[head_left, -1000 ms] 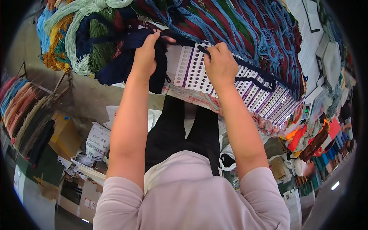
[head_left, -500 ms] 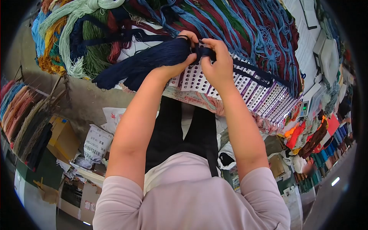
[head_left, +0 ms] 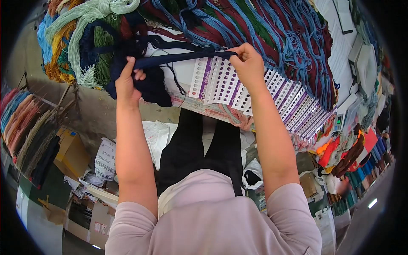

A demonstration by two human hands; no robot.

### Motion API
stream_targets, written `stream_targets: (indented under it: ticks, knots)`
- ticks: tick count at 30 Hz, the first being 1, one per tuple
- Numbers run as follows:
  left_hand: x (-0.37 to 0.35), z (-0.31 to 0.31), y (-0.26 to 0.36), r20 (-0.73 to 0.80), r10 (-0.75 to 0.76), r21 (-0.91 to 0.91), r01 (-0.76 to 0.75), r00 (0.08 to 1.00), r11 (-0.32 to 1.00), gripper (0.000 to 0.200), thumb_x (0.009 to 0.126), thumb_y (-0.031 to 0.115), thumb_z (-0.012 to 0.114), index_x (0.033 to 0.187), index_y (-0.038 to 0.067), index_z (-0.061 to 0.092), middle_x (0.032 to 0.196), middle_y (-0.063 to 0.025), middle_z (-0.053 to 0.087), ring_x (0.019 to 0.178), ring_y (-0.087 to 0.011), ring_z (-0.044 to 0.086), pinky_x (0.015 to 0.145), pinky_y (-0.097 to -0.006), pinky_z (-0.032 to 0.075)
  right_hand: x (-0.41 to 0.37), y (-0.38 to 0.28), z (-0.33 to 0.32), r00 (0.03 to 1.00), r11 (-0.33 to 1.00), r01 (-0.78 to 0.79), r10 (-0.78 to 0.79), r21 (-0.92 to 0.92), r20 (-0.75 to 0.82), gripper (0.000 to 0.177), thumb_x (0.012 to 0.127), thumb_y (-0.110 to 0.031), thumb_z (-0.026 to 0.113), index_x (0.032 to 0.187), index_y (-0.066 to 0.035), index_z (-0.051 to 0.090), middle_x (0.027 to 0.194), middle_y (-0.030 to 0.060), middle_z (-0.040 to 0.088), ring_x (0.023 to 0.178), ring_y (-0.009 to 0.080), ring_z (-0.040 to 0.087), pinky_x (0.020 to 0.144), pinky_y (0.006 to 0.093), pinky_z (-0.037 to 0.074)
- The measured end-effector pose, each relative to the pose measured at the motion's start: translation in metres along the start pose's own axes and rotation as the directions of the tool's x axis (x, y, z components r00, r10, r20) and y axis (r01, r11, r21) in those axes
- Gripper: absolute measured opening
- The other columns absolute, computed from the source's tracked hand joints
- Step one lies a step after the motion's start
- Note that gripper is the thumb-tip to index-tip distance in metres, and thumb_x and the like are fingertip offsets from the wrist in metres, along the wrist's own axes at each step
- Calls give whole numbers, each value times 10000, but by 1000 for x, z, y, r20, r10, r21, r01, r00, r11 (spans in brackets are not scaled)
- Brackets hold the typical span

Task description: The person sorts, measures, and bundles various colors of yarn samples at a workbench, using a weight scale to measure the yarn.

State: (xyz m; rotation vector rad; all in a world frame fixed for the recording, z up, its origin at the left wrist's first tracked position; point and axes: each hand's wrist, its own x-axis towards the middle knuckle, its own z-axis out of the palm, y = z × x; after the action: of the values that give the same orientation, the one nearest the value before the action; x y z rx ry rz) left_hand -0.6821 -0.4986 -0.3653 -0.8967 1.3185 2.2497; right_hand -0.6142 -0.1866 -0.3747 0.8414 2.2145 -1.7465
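A navy strand of thread (head_left: pixel 182 58) runs taut, nearly level, between my two hands. My right hand (head_left: pixel 250 67) pinches its right end above the punched cards. At the left, my left hand (head_left: pixel 127 87) is closed round the navy thread with its thumb pointing up; some of its fingers are hidden. The loose navy skein (head_left: pixel 157 89) hangs in a dark bunch beside that hand, at the table's near edge. White and purple thread cards (head_left: pixel 282 100) with rows of round holes lie in an overlapping row below and right of my right hand.
Blue, maroon and green skeins (head_left: pixel 255 25) cover the far part of the table. Pale green skeins (head_left: pixel 80 32) and mustard ones (head_left: pixel 63 55) drape at its left end. A small scale (head_left: pixel 338 122) stands at right. More yarn hangs on a rack (head_left: pixel 29 131) at left, near a cardboard box (head_left: pixel 72 153).
My hands have moved apart from close together. The left went left and slightly down with the navy skein, the right slightly right, and the strand between them is now stretched out.
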Motion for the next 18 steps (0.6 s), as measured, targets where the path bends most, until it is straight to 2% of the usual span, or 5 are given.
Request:
stream_targets:
  ticks: [3, 9, 14, 17, 18]
  knots:
    - [1, 5, -13, -23, 29, 123, -26, 999, 992, 87, 894, 122, 639, 959, 82, 598, 653, -11, 477, 513, -115, 434, 501, -264, 385, 2, 7, -3, 998, 898, -60, 46, 436, 43, 78, 819, -20, 580, 880, -46, 540, 792, 11, 634, 660, 55, 529, 600, 206, 401]
    - [12, 14, -4, -92, 49, 136, -36, 995, 990, 89, 895, 123, 642, 934, 64, 588, 638, -6, 463, 522, -119, 448, 507, -266, 396, 8, 13, -5, 992, 916, -56, 8, 396, 122, 93, 846, -46, 604, 895, -60, 526, 722, -37, 553, 631, 42, 477, 577, 198, 365]
    - [10, 1, 58, 20, 241, -53, -239, 970, 969, 216, 950, 210, 575, 789, 75, 524, 626, 12, 438, 524, -86, 392, 532, -262, 383, -10, -1, 17, 937, 815, 339, -338, -470, 89, 166, 778, -112, 666, 927, -124, 595, 810, 37, 612, 805, 241, 592, 711, 362, 461]
    - [-26, 71, 101, -299, 413, 36, -422, 860, 906, 196, 968, 218, 535, 893, 37, 536, 665, 1, 443, 548, -99, 395, 561, -267, 379, -14, -4, 30, 952, 843, 282, -306, -458, 24, 229, 779, -160, 673, 984, -115, 584, 842, 25, 619, 885, 275, 584, 753, 395, 462]
    - [-15, 47, 125, 143, 509, -230, -472, 849, 851, 152, 972, 189, 522, 930, 45, 548, 691, 1, 456, 575, -103, 407, 595, -265, 383, -14, -4, 31, 955, 862, 257, -296, -437, -22, 256, 796, -183, 670, 1019, -103, 572, 850, 18, 625, 889, 268, 589, 761, 388, 461]
